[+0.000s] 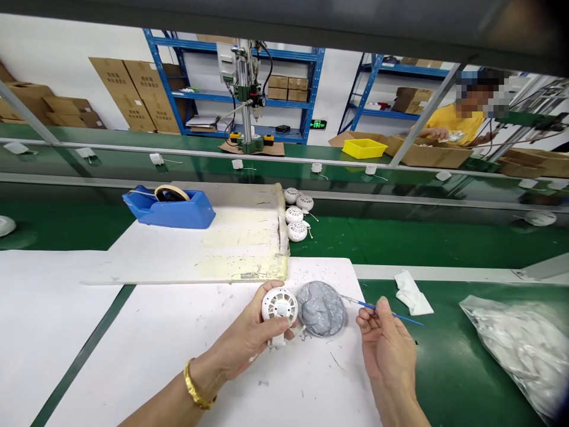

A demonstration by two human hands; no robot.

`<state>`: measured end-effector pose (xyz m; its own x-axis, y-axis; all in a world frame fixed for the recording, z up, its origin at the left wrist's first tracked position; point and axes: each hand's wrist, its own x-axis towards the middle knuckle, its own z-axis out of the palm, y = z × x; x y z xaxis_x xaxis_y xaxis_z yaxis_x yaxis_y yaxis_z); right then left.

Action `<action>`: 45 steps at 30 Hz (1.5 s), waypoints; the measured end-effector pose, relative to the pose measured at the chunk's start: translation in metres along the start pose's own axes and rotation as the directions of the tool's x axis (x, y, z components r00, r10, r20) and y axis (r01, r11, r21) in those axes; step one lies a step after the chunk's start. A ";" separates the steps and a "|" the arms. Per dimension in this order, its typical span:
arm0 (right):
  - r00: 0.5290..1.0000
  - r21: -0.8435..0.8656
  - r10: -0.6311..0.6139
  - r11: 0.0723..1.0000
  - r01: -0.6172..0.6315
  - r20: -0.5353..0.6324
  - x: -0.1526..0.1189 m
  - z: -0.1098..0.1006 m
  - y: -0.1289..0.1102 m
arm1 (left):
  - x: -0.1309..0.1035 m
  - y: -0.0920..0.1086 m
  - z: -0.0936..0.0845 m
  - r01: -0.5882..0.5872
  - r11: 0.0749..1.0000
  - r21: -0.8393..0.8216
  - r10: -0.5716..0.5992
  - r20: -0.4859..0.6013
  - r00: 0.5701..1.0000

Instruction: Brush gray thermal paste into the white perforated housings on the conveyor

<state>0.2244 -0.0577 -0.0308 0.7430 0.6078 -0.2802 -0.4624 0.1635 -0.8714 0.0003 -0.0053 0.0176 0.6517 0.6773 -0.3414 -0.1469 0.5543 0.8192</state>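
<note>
You're at a green bench (400, 237) with white sheets (178, 344) laid over it, and a raised board (200, 249) sits ahead of you. Behind runs a conveyor (133, 172) carrying small white parts; past it are blue racks (249, 77) with cartons, a press (244, 101), a yellow bin (363, 148), and one person in a yellow top (453, 121) working at cardboard boxes.

Counts: four white discs (297, 214) clustered by the board's right edge, one blue tape dispenser (171, 207), one folded rag (412, 293), one plastic bag (524, 344) at right, one grey paste blob (320, 308).

Your left hand (249, 335) pinches one white vented disc (279, 305), thumb across its face and fingers behind, held just over the sheet, touching or just beside the blob's left edge. A gold bracelet (198, 391) is on that wrist.

Your right hand (384, 344) pinches a thin blue brush (382, 309) between thumb and fingertips; its tip reaches left to the blob's right edge, well clear of the disc.
</note>
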 end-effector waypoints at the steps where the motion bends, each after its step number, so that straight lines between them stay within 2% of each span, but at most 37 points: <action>1: 1.000 0.007 0.004 1.000 -0.004 0.002 -0.002 0.002 -0.001 | 0.000 -0.001 0.000 -0.002 1.000 -0.003 0.002 0.008 1.000; 6: 0.998 0.038 0.009 0.999 -0.011 0.059 -0.020 0.015 -0.011 | 0.002 -0.006 0.005 -0.048 0.999 -0.004 0.048 0.057 0.997; 11: 0.976 -0.051 -0.136 0.988 0.147 0.173 -0.044 0.025 -0.009 | 0.005 -0.013 0.010 -0.111 0.993 -0.027 0.112 0.064 0.992; 21: 0.930 -0.257 -0.290 0.903 0.343 0.225 -0.059 0.018 0.013 | 0.004 -0.014 0.011 -0.124 0.991 -0.057 0.128 0.087 0.988; 24: 0.875 -0.289 -0.391 0.835 0.468 0.286 -0.060 0.019 0.010 | 0.003 -0.014 0.012 -0.127 0.991 -0.053 0.131 0.088 0.988; 27: 0.782 -0.324 -0.506 0.718 0.615 0.364 -0.061 0.021 0.005 | 0.002 -0.014 0.012 -0.132 0.990 -0.051 0.136 0.082 0.987; 30: 0.702 -0.323 -0.560 0.631 0.705 0.440 -0.060 0.020 0.000 | 0.002 -0.015 0.011 -0.135 0.990 -0.042 0.138 0.074 0.988; 33: 0.659 -0.318 -0.577 0.585 0.746 0.483 -0.059 0.018 -0.006 | 0.003 -0.016 0.011 -0.143 0.989 -0.030 0.145 0.070 0.987; 36: 0.646 -0.324 -0.592 0.565 0.759 0.481 -0.062 0.020 -0.013 | 0.002 -0.015 0.010 -0.138 0.990 -0.029 0.140 0.066 0.988; 38: 0.664 -0.332 -0.595 0.578 0.745 0.453 -0.065 0.022 -0.016 | 0.001 -0.013 0.009 -0.128 0.991 -0.025 0.130 0.057 0.990; 39: 0.690 -0.332 -0.588 0.608 0.721 0.423 -0.066 0.024 -0.017 | 0.001 -0.013 0.009 -0.128 0.991 -0.025 0.129 0.054 0.990; 42: 0.838 -0.264 -0.457 0.804 0.533 0.299 -0.065 0.028 -0.015 | 0.000 -0.012 0.008 -0.146 0.988 -0.041 0.148 0.056 0.987; 44: 0.929 -0.159 -0.286 0.932 0.327 0.237 -0.062 0.032 -0.012 | -0.001 -0.012 0.007 -0.148 0.987 -0.062 0.151 0.052 0.987; 45: 0.957 -0.102 -0.194 0.970 0.220 0.215 -0.060 0.034 -0.010 | 0.000 -0.012 0.007 -0.137 0.988 -0.074 0.140 0.043 0.989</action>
<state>0.1681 -0.0696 0.0087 0.6968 0.7172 -0.0125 -0.2361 0.2129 -0.9481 0.0066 -0.0153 0.0111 0.6559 0.7270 -0.2032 -0.2893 0.4907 0.8219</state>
